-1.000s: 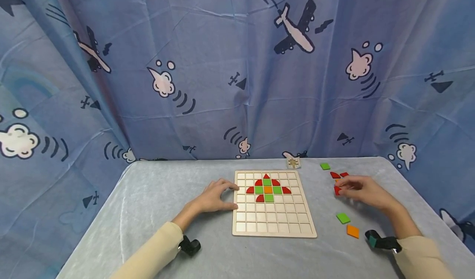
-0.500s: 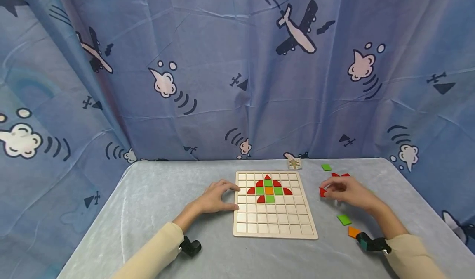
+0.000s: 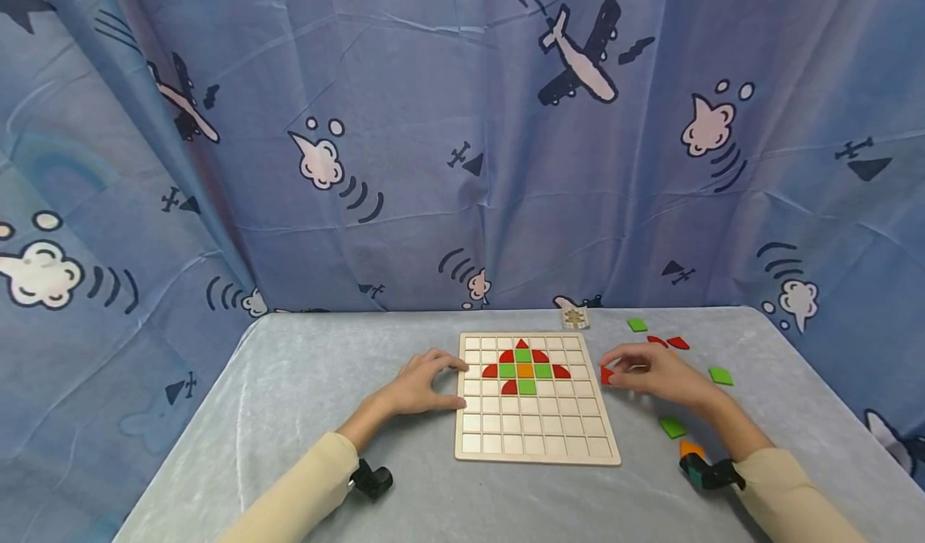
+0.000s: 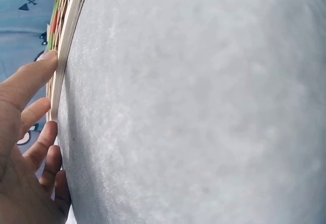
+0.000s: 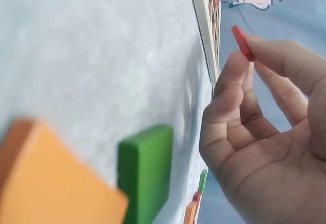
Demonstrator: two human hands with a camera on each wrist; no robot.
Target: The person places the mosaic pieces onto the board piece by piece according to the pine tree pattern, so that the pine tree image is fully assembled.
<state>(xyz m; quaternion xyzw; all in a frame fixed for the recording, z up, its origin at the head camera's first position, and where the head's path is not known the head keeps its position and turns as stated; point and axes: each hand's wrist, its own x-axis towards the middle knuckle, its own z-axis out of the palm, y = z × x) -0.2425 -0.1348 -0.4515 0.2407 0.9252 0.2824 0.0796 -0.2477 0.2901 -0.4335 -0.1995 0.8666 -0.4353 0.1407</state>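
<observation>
While the left hand (image 3: 413, 384) rests parted thumb and forefinger on the left edge of the grid board (image 3: 531, 424), we see the right hand (image 3: 654, 373) pinch a red piece (image 3: 605, 376) above the table (image 3: 325, 366), just beside the board's right edge; partly covered, its shape is hard for us to tell.

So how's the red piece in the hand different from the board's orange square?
The red piece is pinched in the right hand, while no hand touches the orange square. The red piece is beside the board; the orange square sits on it. Both are small coloured pieces.
</observation>
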